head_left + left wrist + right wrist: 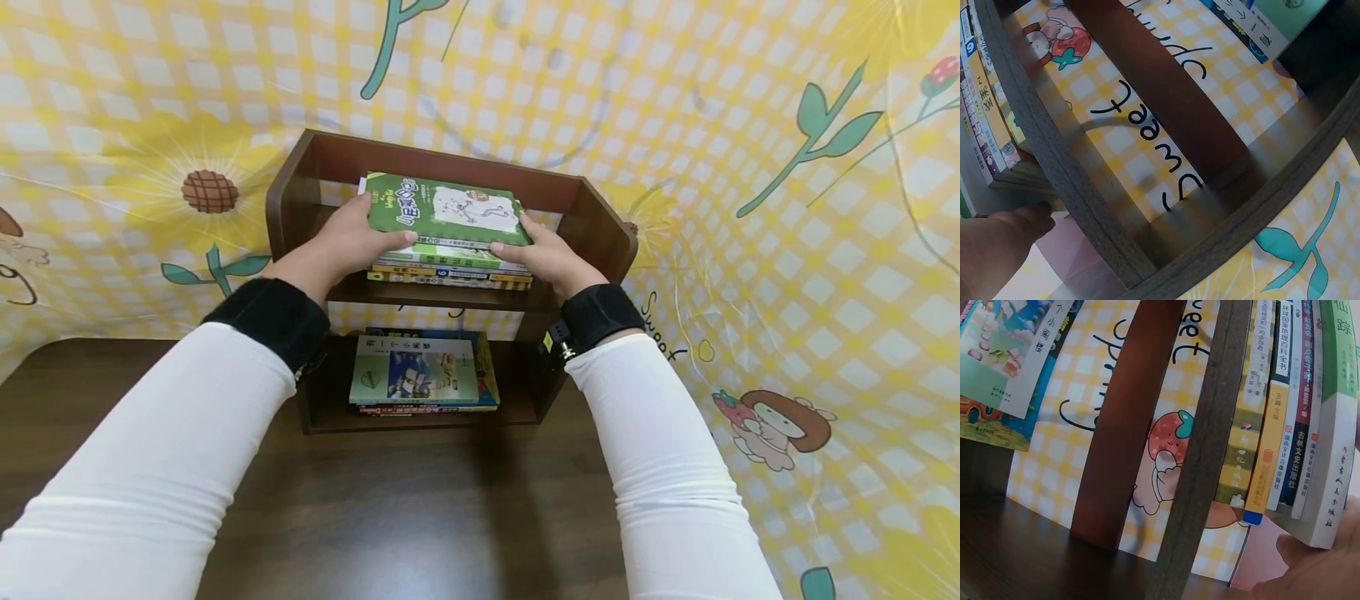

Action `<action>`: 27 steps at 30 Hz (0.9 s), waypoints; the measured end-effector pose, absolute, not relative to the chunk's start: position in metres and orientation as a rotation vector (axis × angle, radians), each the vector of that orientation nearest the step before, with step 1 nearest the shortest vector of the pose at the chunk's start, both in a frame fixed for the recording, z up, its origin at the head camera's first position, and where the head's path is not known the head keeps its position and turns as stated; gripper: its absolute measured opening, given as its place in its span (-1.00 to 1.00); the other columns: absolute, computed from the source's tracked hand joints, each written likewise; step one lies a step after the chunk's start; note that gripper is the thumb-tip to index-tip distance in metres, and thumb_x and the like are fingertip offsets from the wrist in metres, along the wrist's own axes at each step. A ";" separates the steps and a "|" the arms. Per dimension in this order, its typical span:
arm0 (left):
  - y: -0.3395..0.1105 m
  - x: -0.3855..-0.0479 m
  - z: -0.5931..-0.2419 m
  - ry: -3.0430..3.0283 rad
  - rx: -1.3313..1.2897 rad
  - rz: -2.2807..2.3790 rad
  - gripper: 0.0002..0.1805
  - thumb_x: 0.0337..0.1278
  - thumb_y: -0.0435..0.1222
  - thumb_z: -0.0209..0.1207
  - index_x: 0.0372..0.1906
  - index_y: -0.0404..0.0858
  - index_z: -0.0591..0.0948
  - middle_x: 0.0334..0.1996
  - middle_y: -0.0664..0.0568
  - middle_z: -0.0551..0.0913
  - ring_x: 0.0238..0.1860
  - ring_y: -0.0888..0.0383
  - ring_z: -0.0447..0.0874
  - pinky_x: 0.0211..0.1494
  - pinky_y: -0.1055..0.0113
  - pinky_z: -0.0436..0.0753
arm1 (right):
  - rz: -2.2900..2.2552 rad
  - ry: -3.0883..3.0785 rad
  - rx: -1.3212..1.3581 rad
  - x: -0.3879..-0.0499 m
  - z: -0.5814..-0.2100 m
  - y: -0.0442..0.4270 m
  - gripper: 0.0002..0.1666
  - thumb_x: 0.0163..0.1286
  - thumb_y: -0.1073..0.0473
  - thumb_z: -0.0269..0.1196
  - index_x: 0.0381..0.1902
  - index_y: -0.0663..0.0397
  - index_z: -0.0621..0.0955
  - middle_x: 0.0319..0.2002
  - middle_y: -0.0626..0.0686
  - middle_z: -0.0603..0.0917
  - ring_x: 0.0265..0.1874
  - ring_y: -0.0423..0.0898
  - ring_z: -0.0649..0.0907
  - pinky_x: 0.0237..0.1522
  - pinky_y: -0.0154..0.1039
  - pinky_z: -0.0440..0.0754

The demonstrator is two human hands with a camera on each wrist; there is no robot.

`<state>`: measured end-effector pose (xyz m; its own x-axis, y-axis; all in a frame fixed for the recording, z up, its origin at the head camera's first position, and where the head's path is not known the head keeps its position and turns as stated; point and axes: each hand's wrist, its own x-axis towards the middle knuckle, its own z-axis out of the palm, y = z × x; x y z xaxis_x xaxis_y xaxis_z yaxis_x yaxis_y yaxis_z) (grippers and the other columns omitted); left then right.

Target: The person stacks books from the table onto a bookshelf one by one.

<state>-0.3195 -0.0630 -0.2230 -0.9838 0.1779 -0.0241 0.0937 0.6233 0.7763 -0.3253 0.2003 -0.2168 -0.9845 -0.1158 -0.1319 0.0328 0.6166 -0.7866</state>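
Note:
A green-covered book (405, 196) with a white drawing panel tops a stack of books (450, 277) on the upper shelf. My left hand (337, 242) grips the left end of the upper books, its thumb along the front edge. At the opposite end my right hand (555, 257) holds them, thumb also at the front. In the left wrist view, left-hand fingers (1035, 219) are by the ends of the books. The right wrist view has my right hand (1316, 572) against a thick book with a green-and-white spine (1338, 425). Fingers behind the stack are hidden.
The brown wooden shelf unit (442, 150) stands on a dark wooden table (405, 492) against a yellow checked cloth (750, 275). Its lower compartment bears another pile of books (360, 375), a pale green one on top. Side panels stand close to both hands.

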 end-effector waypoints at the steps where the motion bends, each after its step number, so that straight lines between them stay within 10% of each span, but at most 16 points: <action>1: -0.062 -0.319 -0.223 2.743 0.227 1.311 0.06 0.30 0.07 0.08 0.52 -0.22 -0.36 0.53 -0.17 -0.36 0.52 -0.16 -0.36 0.49 -0.11 -0.07 | -1.308 2.683 -0.074 -0.325 -0.217 0.200 0.05 0.37 -0.14 0.20 0.55 -0.17 -0.17 0.56 -0.02 -0.15 0.52 -0.05 -0.11 0.47 0.00 0.03; 8: -0.059 -0.315 -0.222 2.789 0.230 1.352 0.03 0.30 0.07 0.08 0.53 -0.25 -0.30 0.54 -0.20 -0.30 0.51 -0.19 -0.29 0.49 -0.12 -0.03 | -1.346 2.784 -0.135 -0.322 -0.222 0.197 -0.03 0.38 -0.12 0.20 0.55 -0.12 -0.04 0.52 0.04 0.05 0.48 -0.01 0.07 0.42 -0.04 0.18; 27: -0.086 -0.261 -0.257 3.023 0.547 1.179 0.03 0.30 0.15 0.04 0.53 -0.28 -0.24 0.53 -0.21 -0.31 0.52 -0.14 -0.40 0.46 -0.22 -0.13 | -1.222 3.079 -0.319 -0.267 -0.244 0.208 -0.08 0.42 -0.28 0.06 0.55 -0.17 -0.04 0.55 -0.07 -0.09 0.51 -0.16 -0.26 0.45 0.20 -0.09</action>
